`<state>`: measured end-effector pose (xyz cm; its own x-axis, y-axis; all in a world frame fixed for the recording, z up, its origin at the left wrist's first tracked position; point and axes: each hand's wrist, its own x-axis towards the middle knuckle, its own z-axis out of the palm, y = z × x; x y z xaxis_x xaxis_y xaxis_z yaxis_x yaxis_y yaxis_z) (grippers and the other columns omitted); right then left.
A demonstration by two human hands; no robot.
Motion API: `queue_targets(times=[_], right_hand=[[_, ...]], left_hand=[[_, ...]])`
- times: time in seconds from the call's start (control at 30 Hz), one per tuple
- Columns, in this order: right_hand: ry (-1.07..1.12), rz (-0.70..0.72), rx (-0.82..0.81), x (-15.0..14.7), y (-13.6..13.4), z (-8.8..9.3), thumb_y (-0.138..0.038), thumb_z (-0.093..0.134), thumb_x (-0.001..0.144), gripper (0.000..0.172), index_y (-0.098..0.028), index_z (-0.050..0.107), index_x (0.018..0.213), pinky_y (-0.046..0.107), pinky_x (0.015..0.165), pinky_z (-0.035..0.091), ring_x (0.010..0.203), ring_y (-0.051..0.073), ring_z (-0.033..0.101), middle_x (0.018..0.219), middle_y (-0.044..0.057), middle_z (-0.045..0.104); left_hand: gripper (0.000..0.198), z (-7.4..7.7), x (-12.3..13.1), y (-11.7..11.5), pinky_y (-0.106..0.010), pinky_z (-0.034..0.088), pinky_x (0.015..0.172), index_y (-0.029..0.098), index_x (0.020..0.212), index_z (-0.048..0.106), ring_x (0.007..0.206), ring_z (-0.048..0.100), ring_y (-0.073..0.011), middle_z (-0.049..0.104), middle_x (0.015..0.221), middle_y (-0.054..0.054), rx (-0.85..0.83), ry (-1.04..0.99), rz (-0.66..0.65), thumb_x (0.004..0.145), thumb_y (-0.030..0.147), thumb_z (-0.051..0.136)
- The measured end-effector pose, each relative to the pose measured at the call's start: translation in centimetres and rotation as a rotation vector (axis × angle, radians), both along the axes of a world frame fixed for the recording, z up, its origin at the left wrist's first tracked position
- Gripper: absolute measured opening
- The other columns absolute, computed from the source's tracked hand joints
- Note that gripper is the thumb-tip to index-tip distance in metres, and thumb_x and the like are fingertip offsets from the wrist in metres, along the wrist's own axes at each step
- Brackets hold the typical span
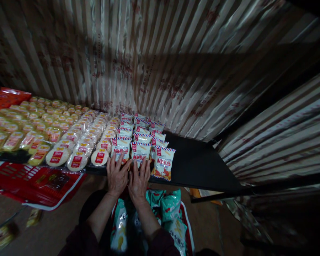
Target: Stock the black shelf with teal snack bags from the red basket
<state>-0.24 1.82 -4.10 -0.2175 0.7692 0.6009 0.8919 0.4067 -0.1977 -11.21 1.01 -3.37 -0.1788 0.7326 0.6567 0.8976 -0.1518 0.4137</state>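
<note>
My left hand (117,174) and my right hand (139,179) lie side by side at the front edge of a black shelf (200,167), fingers stretched out flat. The left fingertips touch a white snack packet with red-and-blue trim (120,148). My right fingertips rest on the neighbouring packet (140,152). A third packet of the same kind (163,163) leans at the right end of the row. Behind them run rows of like packets (142,128).
Round cracker packs with red labels (77,160) and yellowish packs (29,124) fill the shelf's left part. A striped curtain (149,60) hangs behind. Below me a bag holds teal snack packets (170,206). A red bag (34,183) hangs under the shelf at left.
</note>
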Motion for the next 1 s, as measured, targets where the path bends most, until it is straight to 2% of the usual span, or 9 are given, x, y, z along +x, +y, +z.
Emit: queue_targets(times=[0.17, 0.33, 0.5, 0.67, 0.83, 1.0], right_hand=[[-0.02, 0.038, -0.033, 0.8, -1.8, 0.3, -0.019, 0.042, 0.091, 0.062, -0.029, 0.017, 0.146, 0.055, 0.105, 0.029, 0.142, 0.032, 0.004, 0.157, 0.009, 0.0], [-0.059, 0.098, -0.129, 2.4, -5.7, 0.1, -0.018, 0.042, 0.09, 0.058, -0.023, 0.026, 0.145, 0.053, 0.106, 0.029, 0.143, 0.03, 0.006, 0.156, 0.011, 0.007], [-0.054, 0.067, -0.181, 5.0, -9.7, 0.0, -0.019, 0.04, 0.091, 0.053, -0.018, 0.031, 0.143, 0.053, 0.106, 0.03, 0.142, 0.03, 0.009, 0.155, 0.014, 0.013], [0.023, 0.031, -0.164, 8.2, -11.7, 0.3, -0.02, 0.038, 0.092, 0.05, -0.015, 0.032, 0.141, 0.054, 0.105, 0.03, 0.142, 0.03, 0.012, 0.153, 0.016, 0.017], [0.109, -0.11, -0.179, 11.3, -11.8, 0.1, -0.025, 0.035, 0.093, 0.048, -0.016, 0.033, 0.14, 0.057, 0.105, 0.028, 0.142, 0.031, 0.01, 0.153, 0.015, 0.017], [0.131, -0.281, -0.284, 13.7, -11.4, -1.1, -0.034, 0.033, 0.093, 0.05, -0.014, 0.036, 0.139, 0.057, 0.105, 0.026, 0.142, 0.032, 0.009, 0.154, 0.015, 0.013]], left_hand=[[0.041, -0.2, 0.0, -0.2, -0.053, 0.02, 0.112, 0.03, 0.121, 0.059, 0.143, 0.012, -0.0268, 0.041, 0.144, -0.004, 0.006, -0.014, -0.011, 0.085, 0.016, 0.046], [0.043, -0.7, 0.1, -0.6, -0.052, 0.02, 0.112, 0.025, 0.125, 0.056, 0.142, 0.013, -0.0263, 0.039, 0.145, -0.007, 0.015, -0.037, -0.011, 0.085, 0.015, 0.044], [0.043, -1.3, 0.4, -1.0, -0.051, 0.019, 0.112, 0.022, 0.125, 0.056, 0.143, 0.011, -0.0275, 0.036, 0.147, -0.009, 0.035, -0.087, -0.008, 0.084, 0.015, 0.045], [0.043, -1.1, 0.8, -2.7, -0.051, 0.022, 0.111, 0.018, 0.125, 0.055, 0.141, 0.016, -0.029, 0.035, 0.147, -0.012, 0.114, -0.056, -0.021, 0.083, 0.015, 0.046], [0.042, -1.1, 2.1, -6.9, -0.051, 0.029, 0.108, 0.018, 0.126, 0.052, 0.139, 0.024, -0.0289, 0.04, 0.144, -0.013, 0.107, -0.028, -0.157, 0.085, 0.013, 0.043], [0.046, -2.0, 4.3, -10.6, -0.044, 0.036, 0.107, 0.02, 0.132, 0.045, 0.138, 0.028, -0.0235, 0.044, 0.142, -0.01, -0.077, -0.019, -0.452, 0.088, 0.014, 0.036]])
